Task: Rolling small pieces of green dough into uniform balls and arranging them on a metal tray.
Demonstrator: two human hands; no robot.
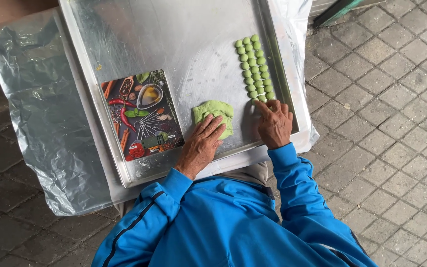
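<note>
Green dough lump (215,114) lies on the metal tray (184,44), near the front edge, between both hands. Left hand (201,146) rests flat on the lump's lower left part, fingers together and extended, not clamped; lump sits directly under and just beyond its fingertips. Right hand (274,123) is just right of the lump, apart from it, fingers curled down at the near end of the rows of small green balls (254,66); whether it pinches a ball, cannot tell. Ball rows run long axis away from the person, beside the tray's right rim. Patterned board (142,113) lies left of the lump.
</note>
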